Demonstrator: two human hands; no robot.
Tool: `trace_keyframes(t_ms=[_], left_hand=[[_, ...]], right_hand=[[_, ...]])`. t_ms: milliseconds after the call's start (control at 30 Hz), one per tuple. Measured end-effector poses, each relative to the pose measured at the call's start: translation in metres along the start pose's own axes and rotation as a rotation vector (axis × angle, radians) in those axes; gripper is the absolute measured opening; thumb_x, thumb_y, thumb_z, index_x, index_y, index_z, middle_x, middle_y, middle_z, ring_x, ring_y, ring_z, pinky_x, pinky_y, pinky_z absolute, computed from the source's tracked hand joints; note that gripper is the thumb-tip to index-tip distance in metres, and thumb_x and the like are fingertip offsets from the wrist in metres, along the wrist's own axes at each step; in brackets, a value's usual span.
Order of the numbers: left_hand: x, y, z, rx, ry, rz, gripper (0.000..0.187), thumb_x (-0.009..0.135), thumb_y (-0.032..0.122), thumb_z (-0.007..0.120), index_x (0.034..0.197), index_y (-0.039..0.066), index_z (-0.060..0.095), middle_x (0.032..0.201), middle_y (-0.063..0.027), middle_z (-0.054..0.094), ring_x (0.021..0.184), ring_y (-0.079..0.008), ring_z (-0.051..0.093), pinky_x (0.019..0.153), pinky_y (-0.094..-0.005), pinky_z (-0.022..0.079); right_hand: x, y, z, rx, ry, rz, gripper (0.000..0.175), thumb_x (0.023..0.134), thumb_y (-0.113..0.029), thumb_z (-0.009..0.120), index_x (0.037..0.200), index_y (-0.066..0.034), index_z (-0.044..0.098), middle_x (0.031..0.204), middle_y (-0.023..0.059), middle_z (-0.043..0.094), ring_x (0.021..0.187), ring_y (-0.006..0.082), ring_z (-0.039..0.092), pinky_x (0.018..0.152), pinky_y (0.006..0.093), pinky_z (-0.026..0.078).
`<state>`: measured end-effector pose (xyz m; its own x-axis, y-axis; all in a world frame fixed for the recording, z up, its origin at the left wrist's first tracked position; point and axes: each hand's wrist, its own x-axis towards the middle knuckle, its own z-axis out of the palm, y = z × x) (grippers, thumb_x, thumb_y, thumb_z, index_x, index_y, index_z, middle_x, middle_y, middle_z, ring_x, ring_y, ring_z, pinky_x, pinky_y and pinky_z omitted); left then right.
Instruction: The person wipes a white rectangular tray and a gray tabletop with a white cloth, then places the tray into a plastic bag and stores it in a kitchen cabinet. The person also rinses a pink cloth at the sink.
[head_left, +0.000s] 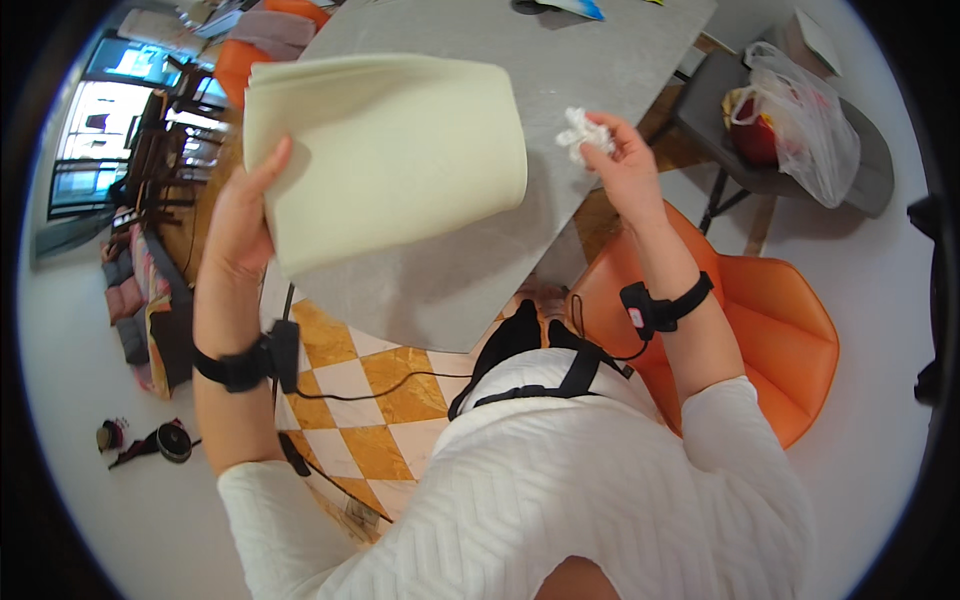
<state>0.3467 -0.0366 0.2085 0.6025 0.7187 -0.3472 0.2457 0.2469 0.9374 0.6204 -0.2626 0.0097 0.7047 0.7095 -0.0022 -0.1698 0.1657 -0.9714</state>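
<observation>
My left hand (251, 202) grips the left edge of a folded pale yellow-green sheet (390, 154), perhaps a soft mat, with the thumb on its upper face. The sheet is bent over in layers and is held above a grey stone-look table (420, 292). To the right of it, my right hand (622, 165) pinches a crumpled white wad (586, 135), which looks like tissue, between thumb and fingers. A gap separates the wad from the sheet. The fingers of my left hand are hidden behind the sheet.
An orange chair (772, 322) stands by my right arm. Beyond it, a grey chair (705, 97) bears a clear plastic bag (810, 135) with something red inside. Blue-and-white packaging (577, 7) lies at the table's far end. A thin cable (390, 386) hangs from my left wrist strap.
</observation>
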Motion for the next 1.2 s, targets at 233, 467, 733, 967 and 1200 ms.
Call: trace_keyframes(t_ms=[233,467,733,967,1200], left_hand=[[-0.091,-0.043,0.005,-0.109,0.215,-0.046,0.046,0.095,0.029,0.06,0.128,-0.001,0.051,0.114,-0.013,0.064,0.1,-0.022,0.065,0.084,-0.0346,0.054],[-0.175,-0.049,-0.023,-0.124,0.324,-0.061,0.042,0.093,0.019,0.059,0.129,-0.002,0.049,0.118,-0.0133,0.062,0.103,-0.0223,0.064,0.085,-0.0352,0.054],[-0.286,-0.058,-0.087,-0.451,0.378,0.173,0.042,0.097,0.02,0.055,0.132,-0.002,0.047,0.12,-0.0136,0.061,0.106,-0.0247,0.063,0.089,-0.0375,0.054],[-0.367,-0.097,-0.149,-0.667,0.487,0.188,0.045,0.1,0.024,0.052,0.137,0.001,0.042,0.13,-0.0151,0.055,0.116,-0.0281,0.058,0.095,-0.0428,0.05],[-0.401,-0.124,-0.188,-0.785,0.399,0.233,0.047,0.101,0.028,0.047,0.138,0.0,0.039,0.134,-0.0183,0.052,0.121,-0.0331,0.053,0.101,-0.0463,0.045]], right_hand=[[-0.029,-0.073,0.124,-0.274,-0.246,-0.628,0.034,0.082,0.002,0.06,0.114,-0.0077,0.063,0.11,0.0082,0.06,0.089,0.02,0.064,0.075,0.0306,0.053],[-0.101,-0.079,0.271,-0.119,-0.581,-0.884,0.025,0.08,-0.002,0.062,0.103,-0.0082,0.068,0.1,0.0087,0.059,0.088,0.0266,0.06,0.075,0.0351,0.051],[-0.071,0.035,0.245,-0.725,-0.719,-0.645,0.022,0.081,-0.008,0.064,0.102,-0.0063,0.07,0.093,0.0081,0.063,0.075,0.0245,0.06,0.068,0.0331,0.049],[-0.2,-0.061,0.32,-0.229,-0.665,-0.575,0.023,0.085,-0.018,0.068,0.106,-0.0101,0.069,0.089,0.0089,0.061,0.075,0.0175,0.062,0.065,0.0292,0.049],[-0.365,-0.069,0.396,0.029,-0.922,-0.872,0.021,0.08,-0.011,0.07,0.101,-0.0113,0.067,0.09,0.005,0.058,0.077,0.0213,0.061,0.065,0.0313,0.051]])
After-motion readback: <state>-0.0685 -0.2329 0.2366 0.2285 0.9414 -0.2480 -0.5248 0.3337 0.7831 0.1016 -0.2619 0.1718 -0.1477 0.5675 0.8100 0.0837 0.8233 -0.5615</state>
